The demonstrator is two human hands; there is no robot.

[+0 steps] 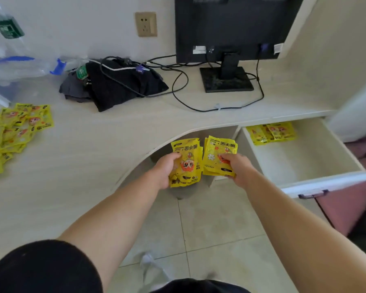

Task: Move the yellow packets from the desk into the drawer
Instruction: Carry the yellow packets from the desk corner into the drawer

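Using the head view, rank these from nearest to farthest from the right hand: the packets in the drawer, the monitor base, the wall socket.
From the right hand:
1. Packets in the drawer, at its back, just right.
2. Monitor base, farther back on the desk.
3. Wall socket, up on the wall, left.

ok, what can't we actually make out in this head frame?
- Pile of yellow packets on the desk: cut off by the left edge, so the count is unknown.
- Yellow packets in the open white drawer: the back ones run under the desk top.
- Stacks in the left hand and right hand: overlapped, the number per stack is unclear.
- Clear plastic bag: blurred, contents unreadable.
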